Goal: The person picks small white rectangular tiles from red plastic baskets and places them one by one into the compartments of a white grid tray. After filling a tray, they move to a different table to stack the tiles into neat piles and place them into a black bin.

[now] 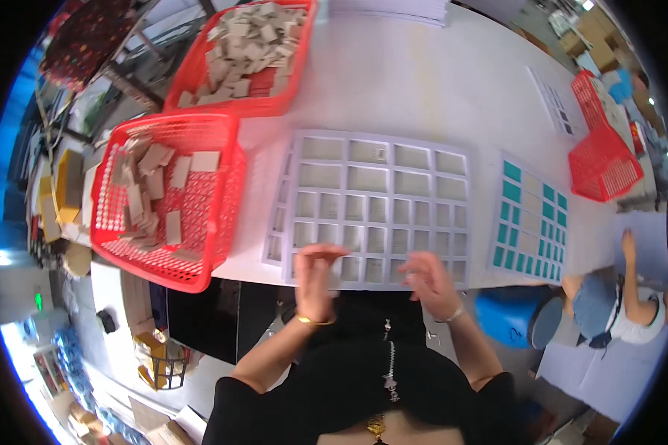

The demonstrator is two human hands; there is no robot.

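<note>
A white tray divided into rectangular compartments (346, 199) lies at the table's front edge, just ahead of me. Large compartments fill its far rows, smaller ones its near rows. Above its near left corner is my left hand (316, 285), fingers bent toward the right and slightly blurred. I see nothing clearly held in it. My right hand (432, 285) hovers by the near right part of the tray, its fingers loosely curled and apart, with no object visible in them. Beneath the tray, another white piece with similar compartments (273, 248) sticks out on the left.
Two red plastic baskets (234, 170) with pale flat blocks (154, 158) stand at the left. On the right lie a white grid panel with teal cells (531, 202) and another red basket (606, 167). Below the table's right edge is a blue drum (508, 317); another person (631, 308) sits beyond.
</note>
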